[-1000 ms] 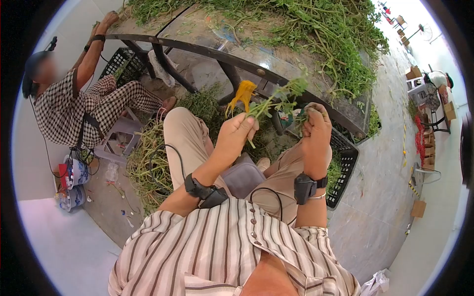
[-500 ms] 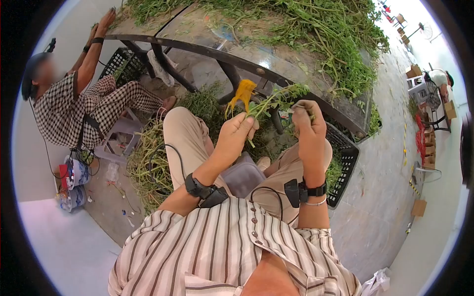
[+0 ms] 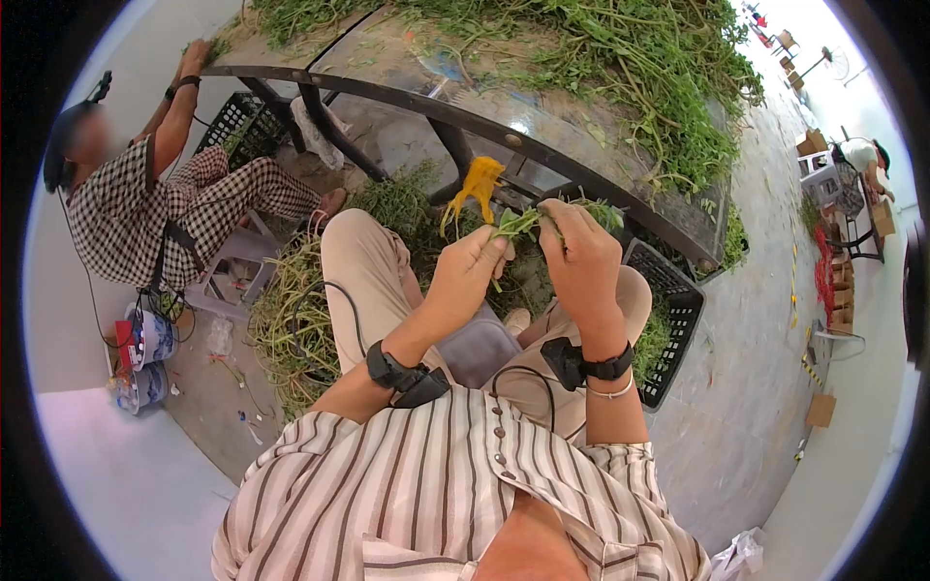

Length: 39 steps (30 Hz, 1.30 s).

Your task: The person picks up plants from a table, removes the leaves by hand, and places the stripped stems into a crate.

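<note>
My left hand (image 3: 465, 271) is closed in a pinch around the lower end of a leafy green stem (image 3: 519, 225), held above my lap. A short piece of stalk pokes out below its fingers. Beside it, my right hand (image 3: 584, 261) is closed on the leafy upper part, with leaves showing past its knuckles. Its fingertips are partly hidden by the back of the hand. Just beyond my left hand, a yellow strip of limp material (image 3: 479, 184) hangs near the table edge. A heap of similar greens (image 3: 659, 107) covers much of the table (image 3: 572, 136).
A black crate (image 3: 691, 315) with greens stands by my right knee. Long stalks (image 3: 286, 329) are piled on the floor to my left, and more greens (image 3: 397, 208) lie under the table. A co-worker (image 3: 145, 194) sits at the left; another person (image 3: 862, 160) is far right.
My right hand has moved left and turned palm-down, closing over the leafy part of the stem. My left hand stays nearly in place. The co-worker's hands at the left have come slightly lower.
</note>
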Tool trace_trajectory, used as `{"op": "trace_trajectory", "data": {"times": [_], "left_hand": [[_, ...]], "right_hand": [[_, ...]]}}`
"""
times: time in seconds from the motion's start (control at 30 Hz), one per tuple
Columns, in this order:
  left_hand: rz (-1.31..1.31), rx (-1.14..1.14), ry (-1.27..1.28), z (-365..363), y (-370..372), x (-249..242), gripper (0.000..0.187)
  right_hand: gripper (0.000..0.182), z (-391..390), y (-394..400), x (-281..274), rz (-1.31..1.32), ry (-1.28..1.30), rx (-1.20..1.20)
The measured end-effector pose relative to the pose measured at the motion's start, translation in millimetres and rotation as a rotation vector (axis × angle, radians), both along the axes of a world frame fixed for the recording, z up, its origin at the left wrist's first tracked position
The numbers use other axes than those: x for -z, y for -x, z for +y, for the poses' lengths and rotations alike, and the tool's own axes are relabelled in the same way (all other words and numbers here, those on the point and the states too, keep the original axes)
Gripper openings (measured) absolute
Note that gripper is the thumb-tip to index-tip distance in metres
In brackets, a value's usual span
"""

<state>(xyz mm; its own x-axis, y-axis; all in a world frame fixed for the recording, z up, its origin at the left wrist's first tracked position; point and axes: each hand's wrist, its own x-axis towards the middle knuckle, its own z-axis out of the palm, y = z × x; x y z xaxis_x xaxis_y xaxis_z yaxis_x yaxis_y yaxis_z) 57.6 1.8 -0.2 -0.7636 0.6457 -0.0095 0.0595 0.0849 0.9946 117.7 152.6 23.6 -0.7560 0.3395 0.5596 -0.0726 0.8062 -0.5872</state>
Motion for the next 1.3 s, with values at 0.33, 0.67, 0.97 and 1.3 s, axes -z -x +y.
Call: {"op": "trace_trajectory", "data": {"times": [0.33,0.67,0.97,1.3], "left_hand": [[0.000,-0.006,0.013,-1,-1,0,0.029],[0.011,-0.005,0.040,-1,-1,-1,0.030],[0.016,0.020,0.023,3,-3,1,0.031],[-0.041,-0.070,-0.053,-3,5,17,0.030]], "right_hand": [[0.022,7,-5,5,-0.027,0.022,0.058],[0.019,9,-5,12,0.002,-0.012,0.049],[0.016,9,-5,12,0.018,0.316,0.102],[0.011,35,-25,-17,0.238,1.354,0.029]]}}
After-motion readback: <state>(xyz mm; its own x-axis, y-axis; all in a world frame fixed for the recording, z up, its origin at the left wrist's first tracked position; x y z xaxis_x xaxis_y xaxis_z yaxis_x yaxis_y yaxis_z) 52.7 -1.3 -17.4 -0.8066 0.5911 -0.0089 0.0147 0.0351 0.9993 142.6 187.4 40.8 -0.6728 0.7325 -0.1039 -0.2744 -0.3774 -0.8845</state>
